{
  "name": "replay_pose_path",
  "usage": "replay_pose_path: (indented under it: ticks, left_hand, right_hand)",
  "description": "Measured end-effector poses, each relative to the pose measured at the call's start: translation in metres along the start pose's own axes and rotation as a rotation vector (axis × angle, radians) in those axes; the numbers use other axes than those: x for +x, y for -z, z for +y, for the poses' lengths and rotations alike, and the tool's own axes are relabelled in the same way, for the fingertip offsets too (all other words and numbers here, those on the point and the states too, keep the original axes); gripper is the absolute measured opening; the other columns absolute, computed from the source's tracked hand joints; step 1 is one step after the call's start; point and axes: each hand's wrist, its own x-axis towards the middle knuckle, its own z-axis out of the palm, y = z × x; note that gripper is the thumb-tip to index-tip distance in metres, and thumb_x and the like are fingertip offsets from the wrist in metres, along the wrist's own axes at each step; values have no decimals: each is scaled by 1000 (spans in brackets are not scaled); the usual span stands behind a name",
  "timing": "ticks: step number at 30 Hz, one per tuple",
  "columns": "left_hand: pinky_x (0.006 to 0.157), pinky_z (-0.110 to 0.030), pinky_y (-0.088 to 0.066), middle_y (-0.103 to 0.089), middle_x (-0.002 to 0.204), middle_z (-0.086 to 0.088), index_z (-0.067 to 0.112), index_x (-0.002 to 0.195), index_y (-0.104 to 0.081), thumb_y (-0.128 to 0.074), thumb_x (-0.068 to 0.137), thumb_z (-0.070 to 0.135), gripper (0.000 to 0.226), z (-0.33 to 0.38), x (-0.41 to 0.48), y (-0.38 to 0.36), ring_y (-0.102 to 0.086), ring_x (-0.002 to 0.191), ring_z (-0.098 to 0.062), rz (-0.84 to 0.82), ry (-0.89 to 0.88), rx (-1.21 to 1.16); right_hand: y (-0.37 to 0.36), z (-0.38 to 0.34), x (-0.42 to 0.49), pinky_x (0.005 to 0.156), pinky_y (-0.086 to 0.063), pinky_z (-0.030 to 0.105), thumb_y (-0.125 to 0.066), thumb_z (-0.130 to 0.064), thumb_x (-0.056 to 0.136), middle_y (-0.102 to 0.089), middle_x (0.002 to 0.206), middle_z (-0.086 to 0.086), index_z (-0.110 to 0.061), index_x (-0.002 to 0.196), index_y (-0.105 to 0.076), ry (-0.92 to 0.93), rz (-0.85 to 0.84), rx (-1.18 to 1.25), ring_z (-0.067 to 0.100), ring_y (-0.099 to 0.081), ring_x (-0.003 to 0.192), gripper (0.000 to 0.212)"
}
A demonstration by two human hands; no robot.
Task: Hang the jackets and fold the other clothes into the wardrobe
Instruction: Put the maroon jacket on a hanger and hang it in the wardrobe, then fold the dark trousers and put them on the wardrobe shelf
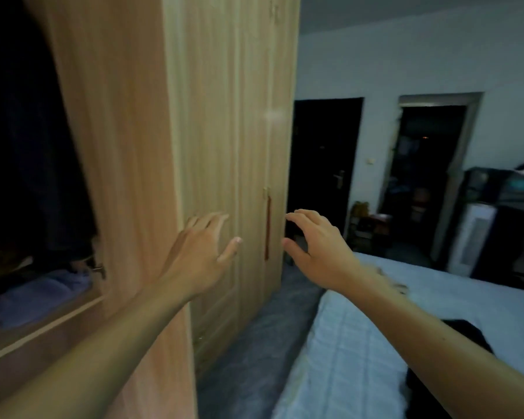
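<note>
Reaching forward with both bare arms, you are holding your left hand (198, 252) and right hand (315, 252) in the air, fingers spread and loosely bent, gripping nothing. A dark garment (454, 337) is lying on the pale bed (360, 343) beside your right forearm. Folded bluish clothes (34, 300) are sitting on an open shelf of the wooden wardrobe (212, 116) at your left; its farther doors are closed. Dark doorways (324, 164) are showing beyond.

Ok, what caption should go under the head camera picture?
Empty left hand and right hand reach out beside the open wardrobe, bed alongside.
</note>
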Motion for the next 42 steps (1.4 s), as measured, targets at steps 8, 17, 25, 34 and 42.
replay_pose_path:
  ticks: [8, 17, 25, 34, 42]
  left_hand:
    - [111, -41, -34, -55, 138, -15, 5, 135, -54, -62, 94, 35, 51, 72, 3, -90, -46, 129, -32, -171, -180, -270]
    - [106, -41, -38, -52, 139, -3, 16, 137, -50, -43, 89, 57, 64, 177, 0, -150, -43, 129, -23, -282, -333, -345]
    - [109, -42, -37, -50, 143, -5, 14, 140, -48, -54, 94, 46, 56, 276, 10, -217, -41, 132, -24, -321, -359, -292]
    - [109, -42, -38, -51, 141, -4, 13, 139, -49, -56, 94, 44, 55, 371, 4, -302, -42, 131, -23, -427, -309, -286]
    - [111, -36, -35, -48, 143, 0, 16, 141, -47, -54, 96, 45, 54, 392, 28, -384, -39, 133, -19, -495, -309, -302]
  right_hand:
    - [41, 74, -96, 113, -32, 46, -50, -43, 99, -36, 153, 1, -20, 148, -39, -351, -27, -201, 24, -34, 140, 55]
    - [93, 156, -180, 113, -34, 41, -54, -39, 97, -46, 147, 2, -17, 143, -46, -544, 72, -224, 20, -41, 135, 52]
    - [120, 266, -223, 111, -35, 38, -55, -36, 98, -48, 143, 2, -15, 143, -47, -555, 91, -206, 19, -43, 132, 50]
    - [142, 402, -256, 112, -35, 42, -55, -33, 98, -48, 144, 3, -14, 143, -46, -618, 50, -126, 20, -43, 133, 50]
    - [109, 476, -269, 113, -35, 40, -56, -33, 98, -48, 144, 1, -15, 144, -45, -683, -1, -94, 17, -43, 133, 51]
